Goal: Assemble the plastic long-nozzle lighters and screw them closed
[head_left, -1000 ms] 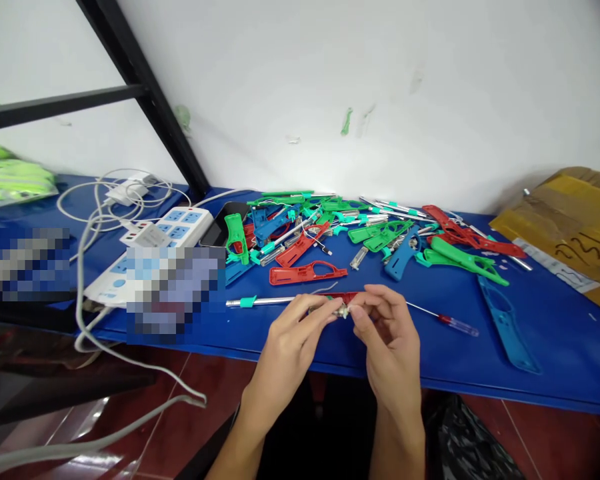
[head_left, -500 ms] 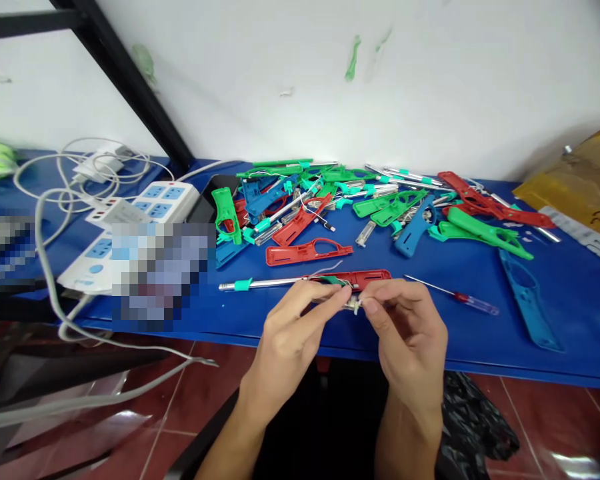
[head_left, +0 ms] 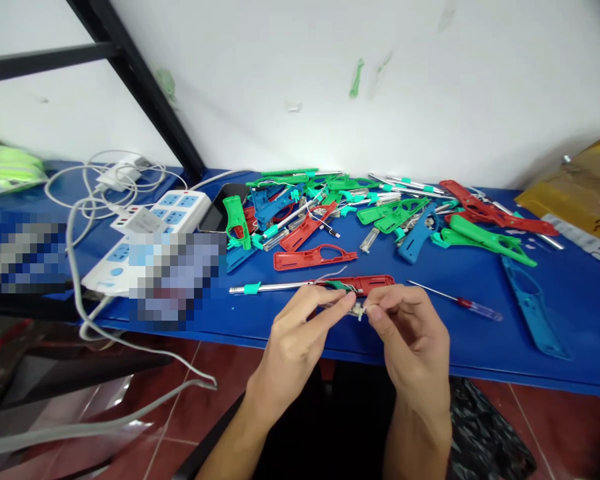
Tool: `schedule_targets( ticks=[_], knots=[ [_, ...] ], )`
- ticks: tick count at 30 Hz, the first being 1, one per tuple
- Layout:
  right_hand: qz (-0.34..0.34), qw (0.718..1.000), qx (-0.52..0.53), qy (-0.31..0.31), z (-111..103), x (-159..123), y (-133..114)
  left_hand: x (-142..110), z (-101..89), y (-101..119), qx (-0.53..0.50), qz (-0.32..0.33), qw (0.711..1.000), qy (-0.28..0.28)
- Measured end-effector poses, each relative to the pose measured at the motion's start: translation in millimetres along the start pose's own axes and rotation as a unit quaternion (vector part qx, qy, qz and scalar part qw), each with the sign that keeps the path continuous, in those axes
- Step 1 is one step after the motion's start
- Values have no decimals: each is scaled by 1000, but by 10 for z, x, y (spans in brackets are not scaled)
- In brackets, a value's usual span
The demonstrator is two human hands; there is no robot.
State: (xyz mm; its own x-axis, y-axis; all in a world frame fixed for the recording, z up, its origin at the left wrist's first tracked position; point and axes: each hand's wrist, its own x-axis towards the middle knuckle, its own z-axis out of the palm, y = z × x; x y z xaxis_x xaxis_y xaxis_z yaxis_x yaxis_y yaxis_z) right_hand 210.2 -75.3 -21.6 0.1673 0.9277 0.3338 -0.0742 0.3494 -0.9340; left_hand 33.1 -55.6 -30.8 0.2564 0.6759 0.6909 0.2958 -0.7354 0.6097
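Note:
My left hand (head_left: 303, 333) pinches a small clear and pale lighter part (head_left: 357, 310), probably a lighter's gas tank with its valve end; most of it is hidden by the fingers. The thumb and forefinger of my right hand (head_left: 413, 337) are closed at the tip of that part, on a small white bit too tiny to name. Just behind my fingers lies a red lighter handle half (head_left: 375, 282) with a metal lighter tube (head_left: 280, 287) and a teal clip running out to the left. A screwdriver (head_left: 473, 307) with a red and clear handle rests to the right.
Red, green and blue handle halves, tubes and clear tanks lie piled along the wall, a green half (head_left: 400, 212) among them. A lone blue half (head_left: 533, 303) is at the right. White power strips (head_left: 185, 203), cables and a phone (head_left: 217, 217) are left; a taped carton (head_left: 580, 187) stands right.
The whole view has shifted slightly down and to the right. Both hands keep their pinch, with the pale end of the part showing a little more between them.

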Motion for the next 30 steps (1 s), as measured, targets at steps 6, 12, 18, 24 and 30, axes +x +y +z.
schedule_targets(
  ticks=[6,12,18,24,30],
  knots=[
    [-5,1000,0,18,7,-13,1,20,1,12,12,6,1000,3],
    [-5,1000,3,23,5,-21,9,29,-11,23,11,10,1000,-2],
    [-1,1000,21,3,-11,-8,-6,16,-25,17,15,1,1000,-6],
    [-25,999,23,-21,-23,-11,-26,-18,-60,38,46,-5,999,-17],
    [-34,999,5,-28,-31,-28,-17,-17,-62,38,29,-20,999,-22]
  ],
)
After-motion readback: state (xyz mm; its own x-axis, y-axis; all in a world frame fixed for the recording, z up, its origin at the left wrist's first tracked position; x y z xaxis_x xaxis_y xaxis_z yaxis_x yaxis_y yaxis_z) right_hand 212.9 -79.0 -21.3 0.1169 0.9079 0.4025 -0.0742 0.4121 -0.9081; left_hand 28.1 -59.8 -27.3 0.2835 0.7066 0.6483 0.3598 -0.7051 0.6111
